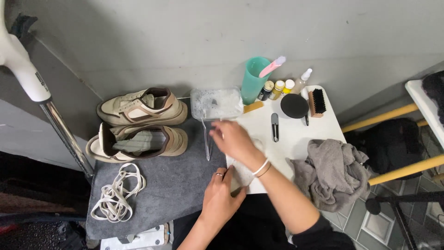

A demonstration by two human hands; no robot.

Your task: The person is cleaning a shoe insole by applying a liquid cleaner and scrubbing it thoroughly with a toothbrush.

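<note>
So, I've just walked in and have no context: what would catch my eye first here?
Probably the pair of beige sneakers with laces removed, lying on their sides on the grey mat, the loose laces piled in front of them. Then the two hands at the centre: the right hand blurred near a clear tub of foamy water, the left hand pressing a white cloth.

Left hand (221, 196) presses a white cloth (240, 173) on the white table (296, 139); right hand (233, 139) blurs above it.
</note>
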